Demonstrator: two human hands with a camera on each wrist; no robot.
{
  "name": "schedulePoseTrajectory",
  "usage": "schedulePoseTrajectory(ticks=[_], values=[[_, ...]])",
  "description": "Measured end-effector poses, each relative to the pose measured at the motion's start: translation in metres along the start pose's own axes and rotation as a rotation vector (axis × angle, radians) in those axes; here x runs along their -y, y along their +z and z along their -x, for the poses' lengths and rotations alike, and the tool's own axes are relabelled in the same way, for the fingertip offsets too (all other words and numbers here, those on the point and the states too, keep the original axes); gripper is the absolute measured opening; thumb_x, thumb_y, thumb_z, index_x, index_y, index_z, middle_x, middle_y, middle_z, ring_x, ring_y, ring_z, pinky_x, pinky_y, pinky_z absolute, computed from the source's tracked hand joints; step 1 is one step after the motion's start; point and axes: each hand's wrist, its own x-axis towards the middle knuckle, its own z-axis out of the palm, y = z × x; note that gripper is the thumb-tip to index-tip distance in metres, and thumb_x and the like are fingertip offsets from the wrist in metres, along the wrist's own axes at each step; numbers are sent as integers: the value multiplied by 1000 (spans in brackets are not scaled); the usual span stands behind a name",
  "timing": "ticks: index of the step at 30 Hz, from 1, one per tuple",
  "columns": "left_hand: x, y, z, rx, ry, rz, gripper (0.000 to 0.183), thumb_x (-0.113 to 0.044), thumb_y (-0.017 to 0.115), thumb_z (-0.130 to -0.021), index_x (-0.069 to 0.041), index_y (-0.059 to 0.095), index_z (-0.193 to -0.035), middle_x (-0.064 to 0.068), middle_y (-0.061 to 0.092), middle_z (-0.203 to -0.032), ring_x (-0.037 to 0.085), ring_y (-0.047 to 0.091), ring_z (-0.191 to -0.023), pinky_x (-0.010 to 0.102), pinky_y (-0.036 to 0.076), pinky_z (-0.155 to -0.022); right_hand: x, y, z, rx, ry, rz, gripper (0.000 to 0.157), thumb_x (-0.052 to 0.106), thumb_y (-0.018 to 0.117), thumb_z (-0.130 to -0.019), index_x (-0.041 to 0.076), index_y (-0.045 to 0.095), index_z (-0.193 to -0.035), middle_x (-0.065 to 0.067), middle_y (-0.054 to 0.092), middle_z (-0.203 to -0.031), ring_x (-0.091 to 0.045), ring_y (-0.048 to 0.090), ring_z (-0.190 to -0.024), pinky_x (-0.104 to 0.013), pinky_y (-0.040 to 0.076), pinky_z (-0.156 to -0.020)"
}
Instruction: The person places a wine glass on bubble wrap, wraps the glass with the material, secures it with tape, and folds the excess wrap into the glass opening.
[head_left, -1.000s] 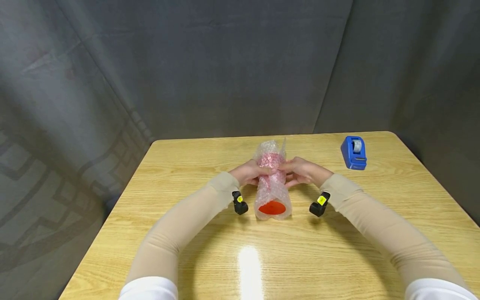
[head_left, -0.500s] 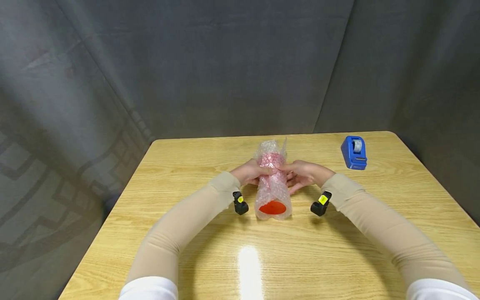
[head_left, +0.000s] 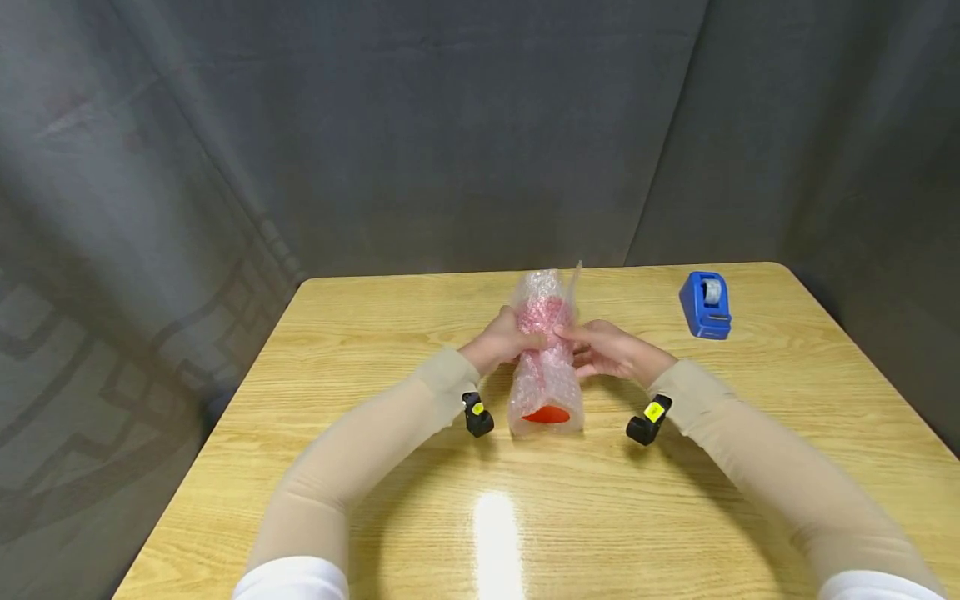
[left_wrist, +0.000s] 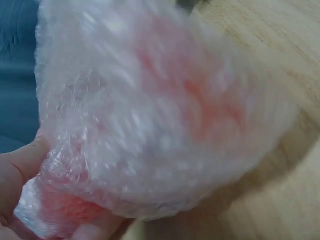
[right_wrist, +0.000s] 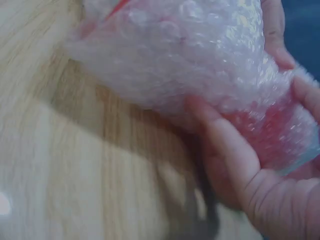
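Note:
A long roll of clear bubble wrap (head_left: 546,387) wraps a red object, narrower at its middle, on the table. Its round red end (head_left: 547,414) faces me. My left hand (head_left: 497,340) grips the roll's left side, thumb across the top. From the right, my right hand (head_left: 611,350) holds the same roll, thumb on top and fingers along the side. In the right wrist view, fingers of my right hand (right_wrist: 240,165) curl against the bubble wrap (right_wrist: 175,55). The left wrist view has the wrap (left_wrist: 145,135) blurred, with my left thumb (left_wrist: 30,157) against its edge.
A blue tape dispenser (head_left: 707,305) with a roll of tape stands on the wooden table (head_left: 420,517) at the back right. Behind the table hangs a grey curtain (head_left: 465,142). A loose flap of wrap (head_left: 574,287) sticks up at the roll's far end.
The roll has tipped, its far end now higher in view and its red end showing as a thinner oval. My right wrist has shifted slightly right; both hands stay on the roll.

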Motion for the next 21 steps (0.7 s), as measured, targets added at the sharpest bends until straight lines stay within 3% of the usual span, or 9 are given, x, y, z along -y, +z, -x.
schedulePoseTrajectory(ticks=[5, 8, 10, 16, 19, 21], values=[[-19, -2, 9, -131, 285, -165, 84, -23, 82, -78, -7, 26, -140, 15, 45, -139, 26, 51, -125, 37, 47, -103, 16, 2, 15, -133, -260, 120, 54, 19, 56, -98, -5, 24, -134, -10, 46, -118, -15, 60, -96, -33, 59, -80], [-27, -3, 12, -170, 466, -199, 85, -25, 83, -75, -11, 26, -137, 10, 45, -137, 22, 52, -121, 34, 49, -100, 27, 3, 24, -205, -431, 218, 54, 12, 62, -94, 4, 24, -132, -10, 36, -127, -18, 54, -106, -28, 58, -79], [-30, -3, 14, -180, 547, -199, 85, -25, 84, -74, -13, 27, -136, 6, 44, -135, 20, 51, -119, 33, 50, -98, 32, 2, 29, -228, -552, 288, 60, 6, 66, -90, 9, 24, -133, -9, 34, -132, -21, 50, -116, -23, 57, -82], [-29, 2, 20, -142, 642, -176, 94, -17, 84, -74, -16, 19, -140, 4, 37, -140, 21, 42, -126, 31, 49, -101, 32, 0, 39, -182, -831, 370, 92, -13, 72, -77, 17, 17, -145, -10, 30, -143, -24, 40, -126, -27, 58, -79], [-27, 5, 27, -89, 643, -145, 100, -9, 82, -74, -18, 10, -143, 7, 32, -143, 24, 38, -130, 31, 47, -103, 25, 1, 40, -166, -892, 397, 97, -15, 74, -73, 16, 18, -145, -12, 29, -144, -23, 39, -127, -30, 59, -75], [-26, 8, 32, -48, 641, -128, 103, -5, 81, -75, -17, 6, -144, 10, 29, -145, 25, 36, -131, 31, 47, -104, 18, 1, 40, -174, -889, 412, 98, -15, 75, -72, 16, 18, -146, -11, 29, -144, -22, 37, -128, -30, 59, -77]])
